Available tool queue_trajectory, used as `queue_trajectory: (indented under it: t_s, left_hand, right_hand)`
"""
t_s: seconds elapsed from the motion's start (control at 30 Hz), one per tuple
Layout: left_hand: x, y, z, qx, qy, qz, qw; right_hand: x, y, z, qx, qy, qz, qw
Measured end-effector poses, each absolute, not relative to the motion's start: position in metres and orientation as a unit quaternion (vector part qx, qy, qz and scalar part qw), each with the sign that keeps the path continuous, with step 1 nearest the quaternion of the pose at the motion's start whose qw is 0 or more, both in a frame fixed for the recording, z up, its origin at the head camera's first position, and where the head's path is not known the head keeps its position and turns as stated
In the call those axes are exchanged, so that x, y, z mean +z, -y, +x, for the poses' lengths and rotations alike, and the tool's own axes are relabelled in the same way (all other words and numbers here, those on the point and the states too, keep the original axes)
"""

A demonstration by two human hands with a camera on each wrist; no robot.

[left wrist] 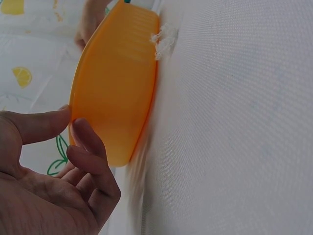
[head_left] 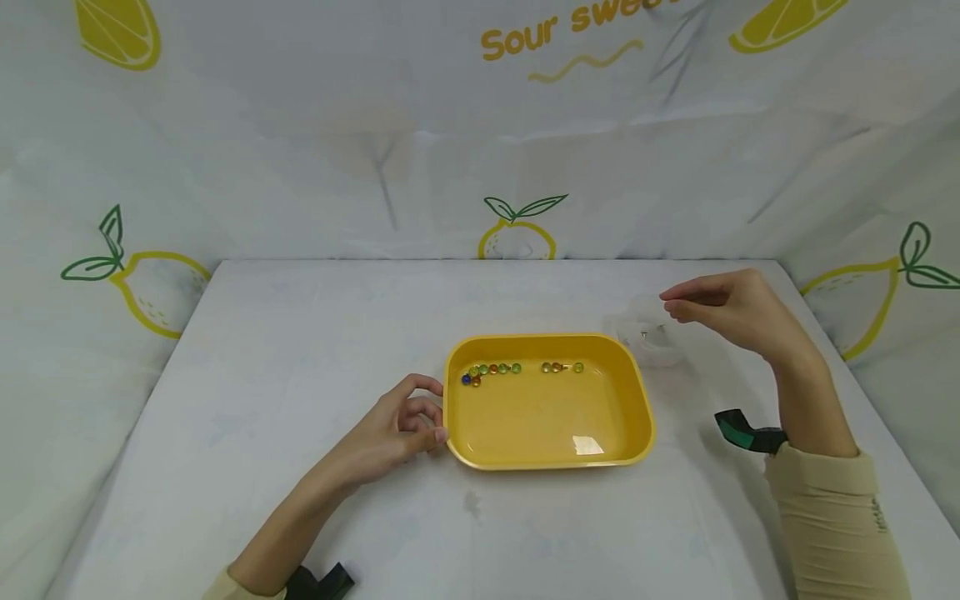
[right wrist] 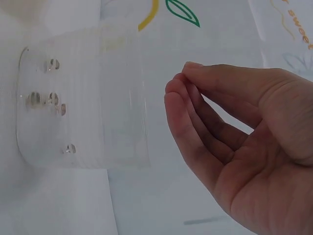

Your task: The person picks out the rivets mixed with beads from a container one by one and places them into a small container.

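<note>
While your left hand (head_left: 386, 437) sits at the left end of the yellow tray (head_left: 540, 421), its thumb tip meets the rim and its bent fingers touch the outer wall, so that grip is closed lightly on the tray's edge. The tray rests on the table (head_left: 555, 533), a little right of the middle, its long sides running roughly along the near and far edges. Inside, small glassy beads lie in 2 groups close to the far wall: a longer cluster (head_left: 493, 368) toward the left, with a blue bead (head_left: 467, 380) at its near end, and a shorter row (head_left: 557, 367) around the middle. Your right hand (head_left: 735, 308) hovers with its fingertips just above the mouth of the clear container (right wrist: 122, 98), which stands just beside the tray's far right corner, toward the table's far right corner. Thumb and fingers are drawn together there, tips nearly meeting; you cannot tell whether that grip has hold of anything small. Through the container's wall you see a few shiny pieces (right wrist: 53, 99) near its bottom. Lemon-printed cloth (head_left: 300, 167) rises behind the table's far edge.
</note>
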State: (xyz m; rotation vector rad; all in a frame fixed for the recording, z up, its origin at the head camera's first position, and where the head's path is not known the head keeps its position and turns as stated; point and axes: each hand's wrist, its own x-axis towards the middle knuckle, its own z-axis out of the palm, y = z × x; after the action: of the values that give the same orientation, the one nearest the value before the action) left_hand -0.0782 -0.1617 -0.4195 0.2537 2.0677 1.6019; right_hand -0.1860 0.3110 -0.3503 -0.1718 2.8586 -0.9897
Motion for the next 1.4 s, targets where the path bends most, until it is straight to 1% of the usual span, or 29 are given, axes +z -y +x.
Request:
queue_trajectory:
  t_s: [0.3, 0.6, 0.77, 1.07, 1.4]
  left_hand:
    - [-0.42, 0.161, -0.079, 0.591, -0.76, 0.091, 0.255]
    - [-0.42, 0.16, -0.079, 0.594, -0.757, 0.092, 0.256]
    - [-0.42, 0.159, -0.079, 0.593, -0.758, 0.091, 0.257]
    - [-0.419, 0.16, -0.078, 0.592, -0.759, 0.089, 0.255]
    - [-0.418, 0.16, -0.078, 0.591, -0.76, 0.089, 0.255]
  right_hand:
    - [-0.348, -0.295, -0.182, -0.338, -0.937, -0.066, 0.062]
    - [-0.344, -0.276, -0.179, -0.369, -0.921, -0.11, 0.066]
    - [-0.344, -0.266, -0.177, -0.373, -0.915, -0.127, 0.083]
    - [-0.352, -0.246, -0.176, -0.373, -0.9, -0.183, 0.13]
    - [-0.355, -0.225, -0.175, -0.359, -0.892, -0.225, 0.157]
